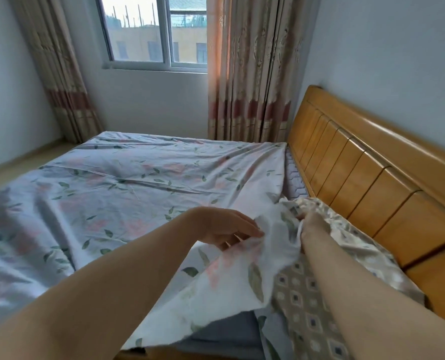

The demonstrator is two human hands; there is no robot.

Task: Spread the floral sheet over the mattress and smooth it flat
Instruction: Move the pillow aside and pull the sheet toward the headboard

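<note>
Fingers (251, 228) of the left hand (224, 226) lie straight and loose, tips touching the raised edge of the floral sheet (127, 183). The right hand (311, 222), near the wooden headboard (359, 172), grips that bunched edge, fingertips buried in cloth. Creased, the sheet covers most of the mattress (294, 175), leaving a bare strip along the headboard. A beige diamond-patterned cloth (304, 294) lies beside the headboard, under the right forearm.
</note>
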